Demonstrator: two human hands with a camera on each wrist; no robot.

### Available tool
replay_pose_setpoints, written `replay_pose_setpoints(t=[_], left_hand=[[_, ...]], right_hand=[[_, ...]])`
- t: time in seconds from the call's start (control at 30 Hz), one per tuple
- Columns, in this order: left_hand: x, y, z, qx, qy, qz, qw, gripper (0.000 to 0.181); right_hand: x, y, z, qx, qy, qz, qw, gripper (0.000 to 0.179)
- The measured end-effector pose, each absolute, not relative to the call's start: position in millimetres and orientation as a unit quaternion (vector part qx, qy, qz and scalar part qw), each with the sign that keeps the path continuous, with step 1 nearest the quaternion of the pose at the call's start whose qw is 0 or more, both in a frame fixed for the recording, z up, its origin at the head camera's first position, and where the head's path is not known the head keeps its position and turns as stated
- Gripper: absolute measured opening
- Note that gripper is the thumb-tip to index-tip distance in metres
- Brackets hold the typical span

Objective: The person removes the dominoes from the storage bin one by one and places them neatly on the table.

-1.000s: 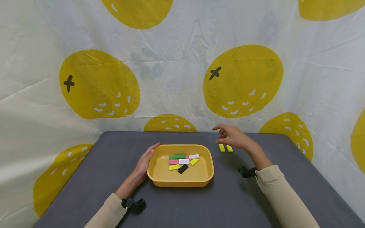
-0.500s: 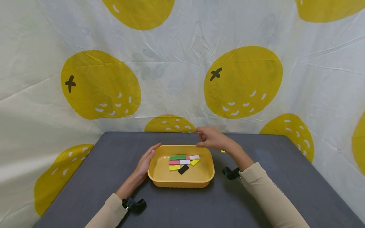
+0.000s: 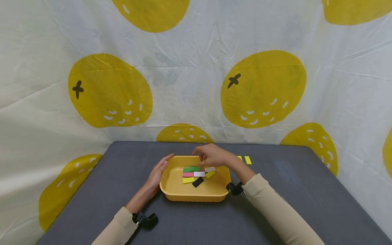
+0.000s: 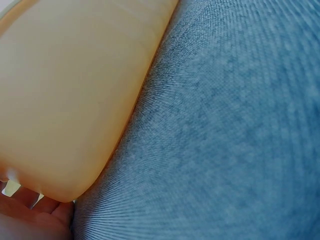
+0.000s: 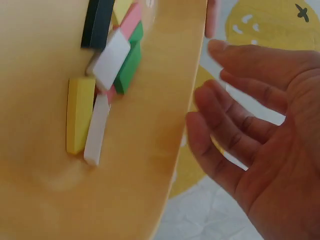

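Observation:
A yellow plastic tray [image 3: 196, 198] stands on the table, with several small flat blocks in it: green, pink, white [image 3: 199, 174], yellow [image 3: 188, 180] and black [image 3: 198, 182]. My left hand [image 3: 155, 175] holds the tray's left side, its fingers along the outer wall and its thumb at the rim. Over the back right part of the tray hovers my right hand [image 3: 212, 156], its fingers bent loosely. In the right wrist view nothing shows between the right hand's fingers [image 5: 215, 145], and the blocks lie apart from them.
Two yellow blocks [image 3: 247, 160] lie on the dark grey table [image 3: 275, 190] right of the tray, one partly behind the right forearm. A white cloth [image 3: 183, 85] with yellow fruit prints hangs behind the table. Each wrist wears a black camera band [image 3: 145, 220].
My right hand has moved left, from above the two yellow blocks to over the tray, and a little lower. My left hand, the tray and its blocks stay put.

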State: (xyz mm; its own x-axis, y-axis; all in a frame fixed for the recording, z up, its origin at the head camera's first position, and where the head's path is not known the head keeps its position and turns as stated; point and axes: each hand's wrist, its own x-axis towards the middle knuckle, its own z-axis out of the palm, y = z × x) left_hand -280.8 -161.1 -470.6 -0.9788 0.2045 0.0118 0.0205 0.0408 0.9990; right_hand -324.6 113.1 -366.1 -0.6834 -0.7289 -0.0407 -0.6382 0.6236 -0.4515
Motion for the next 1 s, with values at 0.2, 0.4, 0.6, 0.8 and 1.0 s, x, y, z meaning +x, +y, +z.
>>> replay_pose_setpoints(t=[0.2,0.4,0.6,0.8,1.0], left_hand=[[-281,-161,-471,0.086,0.712,0.693,0.071,0.048],[-282,-163,-472,0.09,0.714,0.691,0.071,0.049],[-282,-163,-473,0.087,0.714,0.691,0.072,0.048],[-283,-162,-472,0.085,0.716,0.69,0.065,0.048],[-284,-162,-475,0.09,0.713,0.693,0.063,0.049]], right_hand=[[-326,102,-372,-0.388,0.888,-0.202,0.143,0.041],[-329,89,-377,-0.378,0.889,-0.181,0.185,0.041],[-333,76,-380,-0.387,0.88,-0.176,0.211,0.034],[-337,67,-385,-0.402,0.868,-0.17,0.237,0.018],[-338,63,-395,-0.407,0.862,-0.166,0.252,0.014]])
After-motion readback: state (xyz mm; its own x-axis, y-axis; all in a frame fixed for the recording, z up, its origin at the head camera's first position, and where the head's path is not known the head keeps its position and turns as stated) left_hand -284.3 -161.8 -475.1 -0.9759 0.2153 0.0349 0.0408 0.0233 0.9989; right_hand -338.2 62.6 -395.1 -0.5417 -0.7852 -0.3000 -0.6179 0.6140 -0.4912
